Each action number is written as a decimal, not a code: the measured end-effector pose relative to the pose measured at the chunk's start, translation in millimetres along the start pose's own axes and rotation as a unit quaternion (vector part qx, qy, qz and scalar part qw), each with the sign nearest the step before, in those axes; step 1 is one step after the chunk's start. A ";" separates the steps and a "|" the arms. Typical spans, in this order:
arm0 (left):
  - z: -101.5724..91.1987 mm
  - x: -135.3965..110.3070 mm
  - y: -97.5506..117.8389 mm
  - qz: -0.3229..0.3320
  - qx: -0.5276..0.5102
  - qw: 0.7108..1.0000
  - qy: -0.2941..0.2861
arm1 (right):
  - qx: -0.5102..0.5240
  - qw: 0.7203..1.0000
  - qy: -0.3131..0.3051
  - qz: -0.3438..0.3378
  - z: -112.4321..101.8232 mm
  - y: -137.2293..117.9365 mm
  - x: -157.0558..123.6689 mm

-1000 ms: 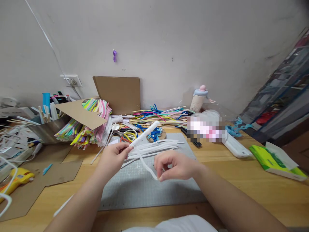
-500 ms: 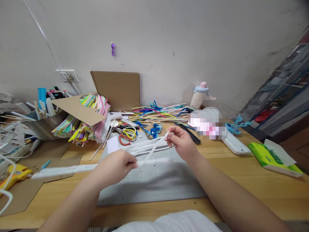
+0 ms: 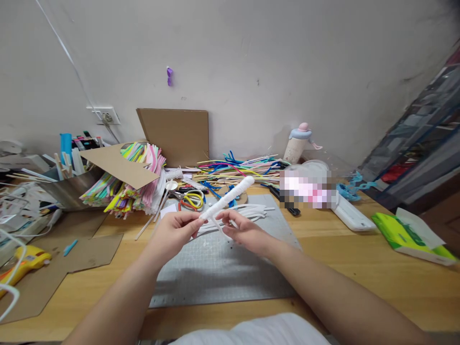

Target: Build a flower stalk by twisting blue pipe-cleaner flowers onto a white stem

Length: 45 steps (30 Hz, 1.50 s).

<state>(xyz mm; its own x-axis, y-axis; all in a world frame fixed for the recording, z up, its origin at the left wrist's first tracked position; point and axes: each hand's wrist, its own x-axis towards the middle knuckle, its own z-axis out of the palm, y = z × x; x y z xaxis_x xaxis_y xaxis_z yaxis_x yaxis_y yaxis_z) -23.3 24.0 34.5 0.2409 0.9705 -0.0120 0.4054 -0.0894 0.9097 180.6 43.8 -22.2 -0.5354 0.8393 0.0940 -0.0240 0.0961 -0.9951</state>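
Note:
My left hand (image 3: 176,231) pinches the lower end of a white wrapped stick (image 3: 227,198) that points up and to the right over the grey cutting mat (image 3: 223,268). My right hand (image 3: 241,230) is closed on a loose white pipe cleaner strand right beside that end, almost touching the left hand. A small pile of white pipe cleaners (image 3: 251,210) lies on the mat just behind both hands.
Colourful pipe cleaner bundles (image 3: 125,187) lie under a cardboard flap at left, more loose ones (image 3: 237,168) at the back. Scissors (image 3: 187,197), a yellow glue gun (image 3: 21,262), a bottle (image 3: 296,143), a white case (image 3: 350,213) and a green tissue pack (image 3: 409,235) stand around the mat.
The stick had swung out flat to the left; now it points up-right again. My right hand came back from the far pile to meet the left hand.

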 end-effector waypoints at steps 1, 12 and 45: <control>1.1 -0.8 0.7 -0.005 -0.009 1.000 -0.007 | -0.029 0.999 0.001 -0.026 1.0 -0.6 0.2; 7.6 -6.8 5.2 -0.025 -0.108 0.980 -0.165 | -0.068 0.997 -0.042 -0.022 -2.0 16.9 2.6; 13.7 5.9 0.4 -0.126 -0.145 0.916 -0.353 | -0.337 0.922 0.037 -0.188 -14.1 9.4 3.4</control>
<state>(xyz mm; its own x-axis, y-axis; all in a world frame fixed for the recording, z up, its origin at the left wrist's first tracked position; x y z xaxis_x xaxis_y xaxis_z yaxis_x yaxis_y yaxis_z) -9.7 26.6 29.1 0.7236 0.5561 -0.4088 0.2994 0.2808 0.9119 190.5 55.1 -30.8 -0.5367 0.7102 0.4556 0.3470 0.6779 -0.6481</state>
